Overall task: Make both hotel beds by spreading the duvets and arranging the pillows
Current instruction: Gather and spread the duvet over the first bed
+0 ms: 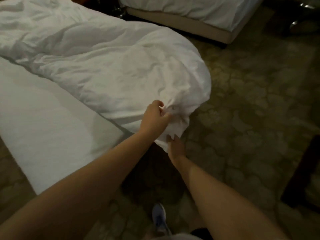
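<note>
The white duvet is seen heaped in a crumpled roll across the near bed. It is stretched from ten o'clock toward the centre of the view, and its rounded end is hung over the bed's corner above the patterned carpet. That end is held by both hands. The left grip is closed tight, its fingers curled into a bunch of cloth at the duvet's lower edge, just below the centre. The right grip is placed just beside it, at its five o'clock. Its fingers are pinched onto the lowest fold of the duvet, with the fingertips pressed up into the fabric. At eight o'clock the white sheet of the near bed is exposed. A second bed, white on a beige base, is seen at twelve to one o'clock, well apart from the first. A blue shoe is planted on the carpet at six o'clock. A dark piece of furniture is cut off by the frame at four o'clock.
</note>
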The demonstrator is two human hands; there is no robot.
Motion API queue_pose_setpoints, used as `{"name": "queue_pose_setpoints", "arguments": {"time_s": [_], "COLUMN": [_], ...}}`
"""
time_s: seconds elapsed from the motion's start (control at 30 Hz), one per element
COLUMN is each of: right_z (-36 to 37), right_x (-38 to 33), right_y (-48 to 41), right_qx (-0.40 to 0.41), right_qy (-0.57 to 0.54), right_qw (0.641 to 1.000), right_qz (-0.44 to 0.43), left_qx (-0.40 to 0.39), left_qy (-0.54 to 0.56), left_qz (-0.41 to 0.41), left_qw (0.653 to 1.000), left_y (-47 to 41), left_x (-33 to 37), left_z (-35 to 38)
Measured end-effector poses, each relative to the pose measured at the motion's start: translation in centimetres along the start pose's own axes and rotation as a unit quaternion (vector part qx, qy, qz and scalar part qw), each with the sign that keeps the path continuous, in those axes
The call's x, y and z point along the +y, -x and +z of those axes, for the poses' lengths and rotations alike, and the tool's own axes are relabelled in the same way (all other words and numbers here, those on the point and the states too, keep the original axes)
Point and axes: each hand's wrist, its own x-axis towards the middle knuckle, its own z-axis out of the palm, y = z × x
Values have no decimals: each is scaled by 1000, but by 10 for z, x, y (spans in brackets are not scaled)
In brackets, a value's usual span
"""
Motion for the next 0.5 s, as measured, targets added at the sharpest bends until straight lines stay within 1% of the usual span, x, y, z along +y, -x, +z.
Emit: {"name": "queue_pose_setpoints", "arguments": {"time_s": [0.03,0.07,0.1,0.17,0.2,0.23,0.27,0.3,0.33,0.37,0.4,0.43,0.5], "right_z": [3,7,10,20,25,32,38,44,49,53,57,56,55], "right_x": [-5,-9,-16,-22,-23,-17,-18,-15,-14,-10,-9,-9,-12], "right_y": [11,15,24,45,53,55,61,63,66,66,64,64,62], "right_qx": [5,24,24,16,10,-6,-17,-20,-21,-27,-27,-24,-35], "right_qy": [-40,-96,-118,-93,-101,-130,-158,-178,-195,-209,-229,-243,-279], "right_qw": [999,995,993,996,995,991,986,980,973,967,961,958,953], "right_qz": [-2,-14,-15,-7,-7,19,49,88,124,147,155,151,113], "left_qx": [1,3,6,42,73,102,106,66,-13,-76,-98,-91,-48], "left_qy": [-8,-6,-5,-13,12,73,184,345,490,569,584,579,533], "left_qz": [23,28,2,-65,-99,-165,-256,-348,-402,-408,-395,-382,-378], "left_qw": [1000,1000,1000,997,992,978,943,869,773,710,702,714,755], "left_y": [12,27,42,59,64,65,66,68,68,71,72,71,64], "left_x": [-15,-33,-52,-80,-90,-98,-105,-109,-111,-112,-108,-103,-94], "left_z": [5,13,18,24,24,24,20,16,11,6,1,0,-3]}}
